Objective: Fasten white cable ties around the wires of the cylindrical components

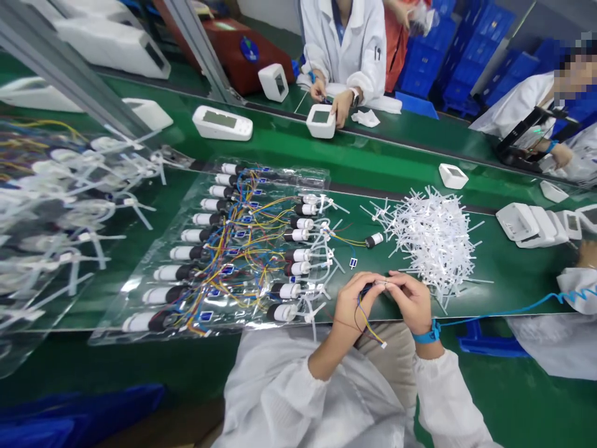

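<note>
Fingers of the left hand (353, 302) and right hand (412, 301) pinch 1 wired piece (368, 325) between them; white ties (433, 239) lie heaped beyond, rightward.

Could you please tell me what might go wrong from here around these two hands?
The wires hanging from the left hand might snag or get pulled as it moves. The black-and-white cylinder lying just beyond the hands could be knocked or roll. The pile of white plastic pieces sits close to the right hand, so a careless sweep might scatter it.
</note>
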